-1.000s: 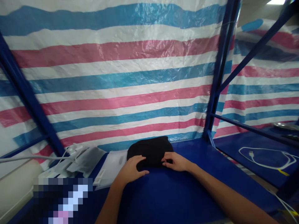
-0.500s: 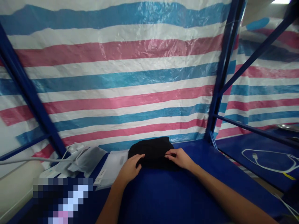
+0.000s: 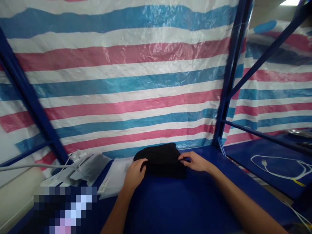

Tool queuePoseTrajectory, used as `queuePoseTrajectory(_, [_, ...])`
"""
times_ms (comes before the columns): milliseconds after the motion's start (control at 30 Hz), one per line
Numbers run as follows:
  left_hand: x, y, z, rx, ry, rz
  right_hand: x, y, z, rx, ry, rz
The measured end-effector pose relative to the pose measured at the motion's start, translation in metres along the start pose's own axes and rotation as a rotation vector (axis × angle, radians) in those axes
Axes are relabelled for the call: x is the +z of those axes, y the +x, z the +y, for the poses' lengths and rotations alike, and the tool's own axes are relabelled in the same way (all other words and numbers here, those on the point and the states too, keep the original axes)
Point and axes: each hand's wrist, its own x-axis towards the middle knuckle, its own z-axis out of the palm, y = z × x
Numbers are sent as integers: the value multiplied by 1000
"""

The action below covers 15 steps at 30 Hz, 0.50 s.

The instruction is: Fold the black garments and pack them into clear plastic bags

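A black cloth item [image 3: 161, 159], soft and apparently folded, lies on the blue surface [image 3: 170, 204] near its back edge. My left hand [image 3: 135, 172] grips its left side, fingers curled over the edge and the thumb below. At the opposite side, my right hand [image 3: 195, 161] pinches the cloth's right edge between thumb and fingers. Exactly what kind of cloth item it is cannot be made out against its dark folds.
Left of the cloth lie a translucent plastic sleeve [image 3: 113, 177] and a heap of grey plastic packaging [image 3: 91, 165] with cables. Blue metal posts [image 3: 225, 97] frame the striped sheet [image 3: 126, 78] behind. A white cable [image 3: 278, 177] lies coiled on the right-hand surface.
My right hand has shifted right to the cloth's edge, and my left hand slightly left. The front part of the cloth looks straighter and wider. The view has shifted slightly.
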Motion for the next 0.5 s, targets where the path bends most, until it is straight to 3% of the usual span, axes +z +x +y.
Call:
queuePoseTrajectory(133, [-6,2,9,-11,-36,82,-14,2,4,23,69,214])
queuePoseTrajectory(200, [-15,2,15,0,-67,92,-20,0,4,59,158,199])
queuePoseTrajectory(333, [-39,2,23,33,-219,-129,-28,-8,4,140,387,-46])
queuePoseTrajectory(500, [-56,-1,23,-170,-430,-484,-32,-23,6,222,425,-373])
